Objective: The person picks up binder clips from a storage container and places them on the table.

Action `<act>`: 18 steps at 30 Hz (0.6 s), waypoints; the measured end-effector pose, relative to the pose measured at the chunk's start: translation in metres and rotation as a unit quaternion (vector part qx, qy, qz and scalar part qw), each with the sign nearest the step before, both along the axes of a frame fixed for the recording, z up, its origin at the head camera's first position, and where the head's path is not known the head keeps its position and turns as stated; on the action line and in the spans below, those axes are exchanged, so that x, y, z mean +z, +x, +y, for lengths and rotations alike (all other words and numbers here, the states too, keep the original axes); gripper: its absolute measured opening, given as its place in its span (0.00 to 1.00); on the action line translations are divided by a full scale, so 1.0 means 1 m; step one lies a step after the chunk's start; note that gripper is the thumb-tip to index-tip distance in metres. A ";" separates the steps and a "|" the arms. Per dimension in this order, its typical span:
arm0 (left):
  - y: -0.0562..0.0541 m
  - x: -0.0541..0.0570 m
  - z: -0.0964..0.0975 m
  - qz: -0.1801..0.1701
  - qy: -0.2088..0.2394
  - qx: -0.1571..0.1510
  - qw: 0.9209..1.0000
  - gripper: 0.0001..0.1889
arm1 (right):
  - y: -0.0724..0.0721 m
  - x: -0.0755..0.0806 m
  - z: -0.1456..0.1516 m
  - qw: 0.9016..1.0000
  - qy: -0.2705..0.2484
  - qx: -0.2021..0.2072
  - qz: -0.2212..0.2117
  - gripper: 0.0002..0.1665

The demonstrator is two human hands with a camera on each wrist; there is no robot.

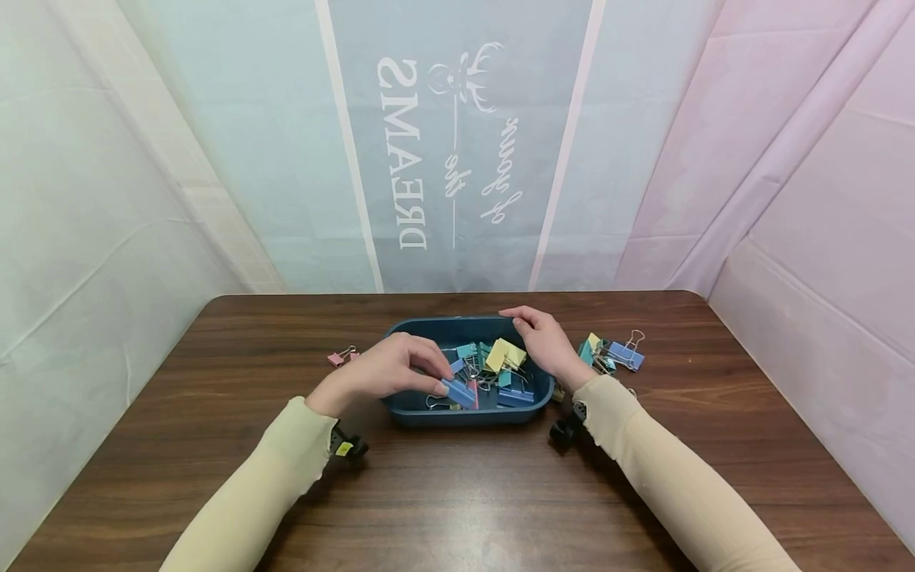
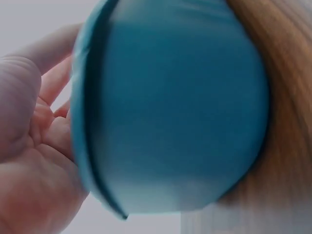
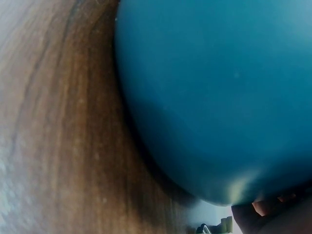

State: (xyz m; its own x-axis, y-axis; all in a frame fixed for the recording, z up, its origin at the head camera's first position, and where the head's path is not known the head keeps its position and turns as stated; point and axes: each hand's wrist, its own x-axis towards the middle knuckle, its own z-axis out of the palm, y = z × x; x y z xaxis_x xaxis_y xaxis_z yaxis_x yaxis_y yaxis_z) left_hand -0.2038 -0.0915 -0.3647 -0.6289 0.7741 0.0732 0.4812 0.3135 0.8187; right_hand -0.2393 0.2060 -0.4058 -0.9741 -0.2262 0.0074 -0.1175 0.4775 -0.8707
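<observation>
In the head view my left hand (image 1: 400,367) is over the left part of a dark teal plastic tray (image 1: 457,417). Thumb and fingers pinch a blue binder clip (image 1: 460,394). Inside lie loose binder clips in several colours, among them a yellow one (image 1: 504,355) and another blue one (image 1: 516,396). My right hand (image 1: 546,343) grips the tray's far right rim. In the left wrist view, the tray's outer wall (image 2: 180,107) hides the clip and part of the left hand (image 2: 44,146). The tray also fills most of the right wrist view, with dark fingers at its lower right.
A few pink binder clips (image 1: 343,357) lie on the brown wooden table (image 1: 457,492) left of the tray. To its right is a small heap of green, yellow and blue clips (image 1: 611,353). Printed curtain cloth (image 1: 457,262) hangs behind the table.
</observation>
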 end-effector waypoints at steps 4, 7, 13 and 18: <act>0.001 0.006 -0.016 0.008 0.002 0.028 1.000 0.07 | 0.000 0.002 0.000 1.000 -0.006 0.002 0.001 0.22; 0.002 0.011 -0.032 0.026 -0.005 0.054 0.998 0.06 | 0.000 0.002 0.000 1.000 -0.009 0.004 0.001 0.22; 0.003 0.012 -0.070 0.036 0.010 0.101 0.994 0.04 | 0.001 0.001 0.001 1.000 -0.011 0.002 -0.002 0.21; 0.009 0.007 -0.104 0.038 0.030 0.151 0.987 0.04 | 0.000 0.000 0.002 1.000 -0.008 0.005 0.000 0.21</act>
